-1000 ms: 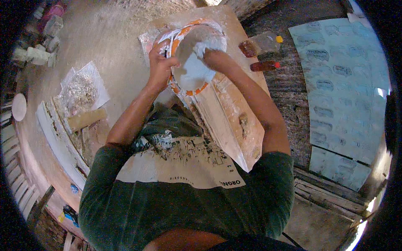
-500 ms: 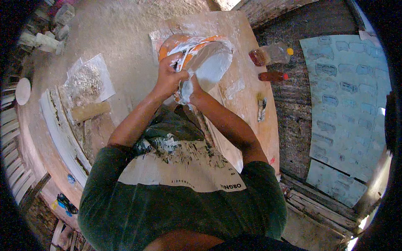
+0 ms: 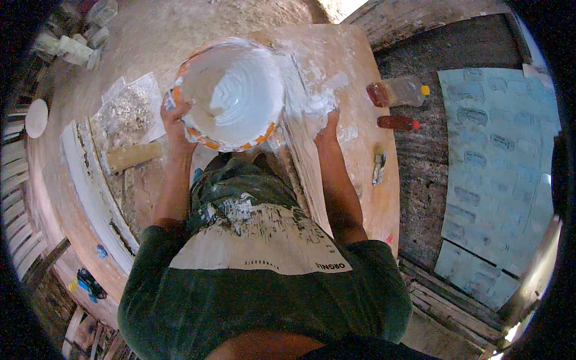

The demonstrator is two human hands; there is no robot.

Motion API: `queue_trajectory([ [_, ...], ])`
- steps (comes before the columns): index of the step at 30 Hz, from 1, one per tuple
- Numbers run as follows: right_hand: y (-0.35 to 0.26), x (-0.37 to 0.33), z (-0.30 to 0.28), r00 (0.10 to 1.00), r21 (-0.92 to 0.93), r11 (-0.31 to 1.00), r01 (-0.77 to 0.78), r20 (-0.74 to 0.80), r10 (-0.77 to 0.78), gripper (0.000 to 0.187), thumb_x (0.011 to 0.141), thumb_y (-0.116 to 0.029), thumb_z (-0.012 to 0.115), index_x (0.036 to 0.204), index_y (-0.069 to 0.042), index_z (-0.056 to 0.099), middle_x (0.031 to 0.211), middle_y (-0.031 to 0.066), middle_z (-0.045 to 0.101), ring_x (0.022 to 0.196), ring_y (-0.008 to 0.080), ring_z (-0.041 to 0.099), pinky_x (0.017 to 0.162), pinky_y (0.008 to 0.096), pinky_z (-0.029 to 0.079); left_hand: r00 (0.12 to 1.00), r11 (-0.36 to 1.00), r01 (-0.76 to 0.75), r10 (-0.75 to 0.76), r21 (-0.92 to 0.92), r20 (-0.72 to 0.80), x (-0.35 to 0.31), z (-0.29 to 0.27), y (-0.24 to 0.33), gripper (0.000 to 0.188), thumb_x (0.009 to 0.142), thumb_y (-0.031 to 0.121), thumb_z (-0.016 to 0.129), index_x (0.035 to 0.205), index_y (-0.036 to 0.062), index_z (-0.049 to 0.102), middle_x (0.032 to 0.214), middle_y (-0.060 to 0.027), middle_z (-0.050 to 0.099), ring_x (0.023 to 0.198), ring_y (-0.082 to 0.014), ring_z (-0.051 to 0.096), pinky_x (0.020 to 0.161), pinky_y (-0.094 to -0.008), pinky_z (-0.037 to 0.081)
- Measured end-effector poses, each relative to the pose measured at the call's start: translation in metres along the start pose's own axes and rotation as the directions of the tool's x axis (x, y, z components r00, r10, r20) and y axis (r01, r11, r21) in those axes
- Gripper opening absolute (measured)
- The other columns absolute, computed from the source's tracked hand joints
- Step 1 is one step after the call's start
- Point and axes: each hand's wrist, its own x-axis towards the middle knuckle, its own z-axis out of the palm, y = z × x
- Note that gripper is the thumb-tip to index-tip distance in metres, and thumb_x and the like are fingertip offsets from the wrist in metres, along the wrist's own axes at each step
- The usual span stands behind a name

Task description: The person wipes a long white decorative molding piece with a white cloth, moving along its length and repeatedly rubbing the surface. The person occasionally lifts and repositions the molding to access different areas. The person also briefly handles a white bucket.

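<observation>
A round orange bowl (image 3: 210,90), thickly smeared with white paste, faces me with its wet white inside showing. Orange patches show through along its rim. My left hand (image 3: 175,123) is closed on the left side of that rim, thumb over the edge. Apart from the bowl, my right hand (image 3: 327,127) is at the board on the right. White matter (image 3: 319,105) covers or hides its fingers. Whether this is a held wad or paste on the skin I cannot tell.
The pale, white-smeared board (image 3: 375,204) extends under the right arm. Along its right side lie a clear bottle with a yellow cap (image 3: 402,91), a small red-capped bottle (image 3: 397,122) and a brush-like tool (image 3: 379,167). Left, a white sheet (image 3: 135,108) carries crumbly material beside a wooden block (image 3: 133,156).
The bowl has swung from a sideways tilt to opening toward me, shifting left. My left hand moved left with it; my right hand came away from the bowl to the right.
</observation>
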Motion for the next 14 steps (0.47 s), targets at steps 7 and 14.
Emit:
queue_trajectory([
  [7, 0.071, 0.025, -0.031, 0.851, -0.623, 0.782, 0.002, -0.410, -0.329, 0.020, 0.077, -0.013, 0.057, 0.091, 0.001, 0.057, 0.085, 0.0149, 0.061, 0.076, 0.0265, 0.058, 0.069, 0.0400, 0.045, 0.999, 0.990, -0.019, 0.014, -0.137, -0.036, -0.018, -0.008, 0.021, 0.053, 0.067, 0.001, 0.049, 0.119, -0.0024, 0.042, 0.104, -0.0160, 0.056, 0.094, -0.0292, 0.058, 0.082, -0.0421, 0.050],
  [14, 0.044, 0.034, -0.023, 0.956, -0.680, 0.719, -0.141, -0.283, -0.080, 0.026, 0.074, -0.018, 0.067, 0.087, 0.001, 0.057, 0.097, 0.0249, 0.057, 0.100, 0.0335, 0.051, 0.089, 0.0411, 0.035, 0.997, 0.998, -0.025, 0.021, -0.057, -0.074, -0.016, -0.026, 0.024, 0.055, 0.066, 0.005, 0.049, 0.120, -0.0013, 0.042, 0.105, -0.0153, 0.056, 0.094, -0.0307, 0.057, 0.085, -0.0443, 0.048],
])
